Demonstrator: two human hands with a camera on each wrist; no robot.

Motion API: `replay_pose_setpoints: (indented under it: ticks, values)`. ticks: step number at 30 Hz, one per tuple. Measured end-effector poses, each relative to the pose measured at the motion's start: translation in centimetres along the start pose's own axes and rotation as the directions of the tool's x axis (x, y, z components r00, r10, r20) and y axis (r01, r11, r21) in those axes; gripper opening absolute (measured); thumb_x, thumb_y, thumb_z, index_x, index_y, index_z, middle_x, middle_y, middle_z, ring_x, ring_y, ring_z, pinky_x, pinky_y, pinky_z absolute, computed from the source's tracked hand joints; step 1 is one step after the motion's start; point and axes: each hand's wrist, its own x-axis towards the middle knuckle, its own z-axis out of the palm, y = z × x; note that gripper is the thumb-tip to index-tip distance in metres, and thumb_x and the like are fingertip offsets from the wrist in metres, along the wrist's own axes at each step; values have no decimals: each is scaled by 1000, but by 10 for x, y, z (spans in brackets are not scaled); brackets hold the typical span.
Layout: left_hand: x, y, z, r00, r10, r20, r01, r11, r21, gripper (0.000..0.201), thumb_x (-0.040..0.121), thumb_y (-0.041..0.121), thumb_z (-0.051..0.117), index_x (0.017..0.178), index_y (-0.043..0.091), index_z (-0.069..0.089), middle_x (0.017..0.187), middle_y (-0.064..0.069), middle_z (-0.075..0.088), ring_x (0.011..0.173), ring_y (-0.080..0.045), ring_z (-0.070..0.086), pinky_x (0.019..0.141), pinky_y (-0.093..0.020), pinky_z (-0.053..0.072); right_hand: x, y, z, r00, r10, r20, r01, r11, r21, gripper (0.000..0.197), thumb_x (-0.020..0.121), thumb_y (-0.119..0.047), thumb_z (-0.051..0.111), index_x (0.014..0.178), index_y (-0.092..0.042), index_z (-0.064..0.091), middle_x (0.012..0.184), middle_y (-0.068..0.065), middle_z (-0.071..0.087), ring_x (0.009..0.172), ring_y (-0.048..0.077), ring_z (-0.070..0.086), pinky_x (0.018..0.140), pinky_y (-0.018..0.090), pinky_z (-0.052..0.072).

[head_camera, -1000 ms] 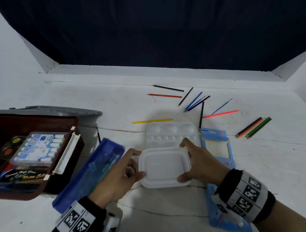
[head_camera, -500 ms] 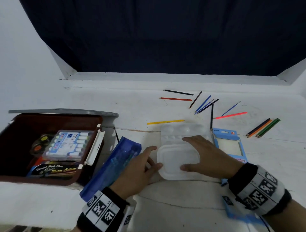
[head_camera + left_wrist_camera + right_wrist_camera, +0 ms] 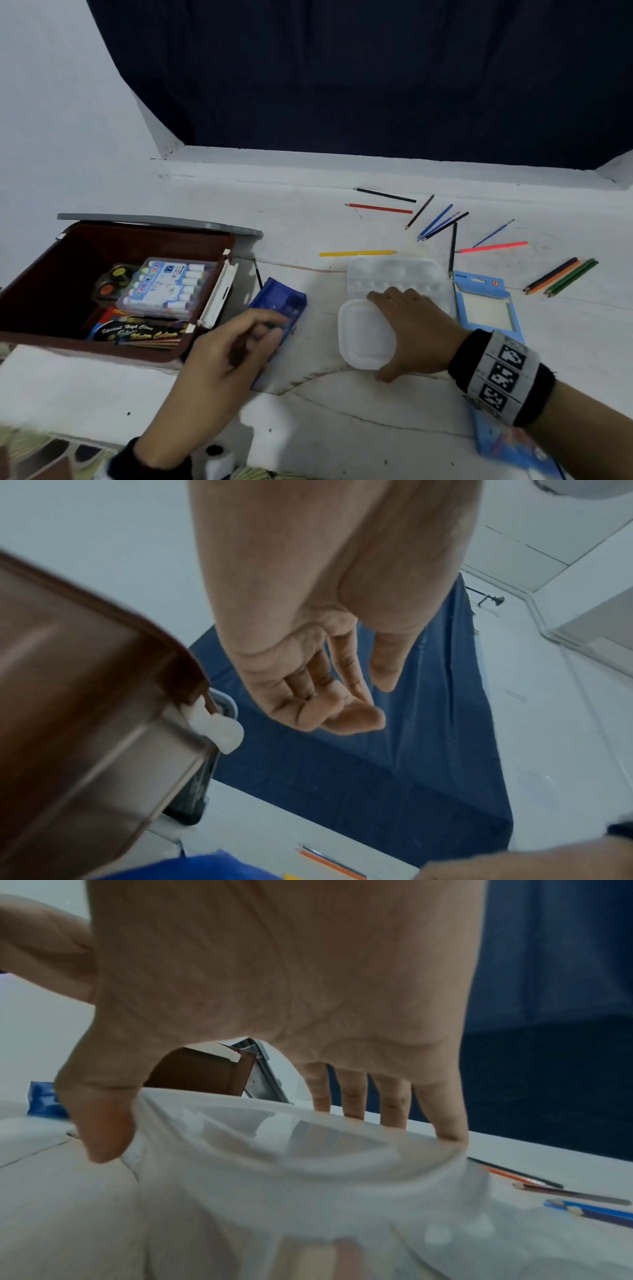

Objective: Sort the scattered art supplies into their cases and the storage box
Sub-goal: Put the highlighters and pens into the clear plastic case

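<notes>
Right hand (image 3: 412, 329) spanning a small translucent rounded-rectangle plastic container (image 3: 364, 337), thumb and fingers clasping its rim, at 6 o'clock of the dimpled white palette (image 3: 394, 274), left hand (image 3: 322, 674) loosely curled, empty, above a glossy blue pouch (image 3: 284, 301), scuffed white surface (image 3: 342, 428), dark curtain (image 3: 342, 85) behind.

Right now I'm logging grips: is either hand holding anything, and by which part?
The right hand grips the white case across its lid, thumb on the near edge, fingers over the far edge. The left hand holds nothing, hovering above the blue pouch.
</notes>
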Motion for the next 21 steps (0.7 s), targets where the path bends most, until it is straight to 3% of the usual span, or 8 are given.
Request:
replay_pose_setpoints:
  ticks: [4, 9, 13, 14, 17, 19, 21]
  values:
    - [-10, 13, -24, 997, 20, -72, -16, 999, 48, 20, 89, 26, 59, 105, 24, 72, 78, -3, 66, 68, -17, 64, 68, -21, 52, 2, -4, -4, 1000, 2, -6, -2, 1000, -14, 127, 50, -76, 71, 151, -23, 15, 138, -2, 36, 119, 21, 38, 105, 37, 37]
    - [-13, 8, -43, 964, 77, -255, -19, 975, 220, 18, 89, 22, 60, 100, 31, 71, 85, 9, 71, 71, -8, 67, 66, -13, 51, 1, -9, -19, 998, -40, -48, 45, 994, 100, 124, 52, -72, 77, 151, -26, 18, 136, -5, 35, 121, 19, 38, 100, 33, 39]
    - [-18, 0, -70, 936, 61, -346, 50, 951, 304, 16, 90, 31, 63, 103, 28, 71, 95, 9, 74, 74, -11, 72, 67, -30, 56, -5, -35, -43, 974, -106, -199, 148, 967, 208, 119, 50, -71, 78, 147, -32, 23, 131, -13, 35, 119, 12, 38, 98, 29, 38]
    - [-16, -2, -79, 935, 79, -346, 49, 936, 347, 16, 92, 34, 64, 105, 28, 71, 99, 9, 74, 77, -10, 73, 69, -29, 56, -6, -41, -49, 963, -126, -238, 181, 957, 228, 116, 50, -69, 80, 146, -33, 24, 131, -15, 36, 120, 10, 37, 98, 28, 38]
    - [-2, -13, -113, 969, 150, -197, -24, 848, 529, 20, 93, 50, 58, 109, 40, 65, 110, 20, 68, 95, 4, 65, 82, -14, 48, -6, -58, -64, 931, -181, -318, 265, 933, 244, 115, 51, -64, 82, 146, -36, 24, 131, -19, 33, 121, 7, 35, 99, 22, 34]
    - [10, -21, -134, 994, 107, -30, -62, 758, 649, 21, 96, 50, 52, 116, 47, 58, 110, 27, 63, 101, 6, 60, 85, -7, 41, -3, -69, -68, 917, -201, -346, 293, 925, 242, 118, 52, -63, 82, 149, -36, 21, 134, -21, 31, 123, 5, 33, 103, 20, 31]
    - [19, -33, -150, 993, 29, 115, -102, 696, 711, 39, 97, 61, 42, 125, 40, 58, 116, 27, 60, 109, 8, 56, 91, -2, 35, 3, -81, -68, 905, -211, -369, 315, 916, 249, 120, 51, -63, 83, 151, -36, 21, 135, -22, 30, 125, 3, 31, 105, 19, 30]
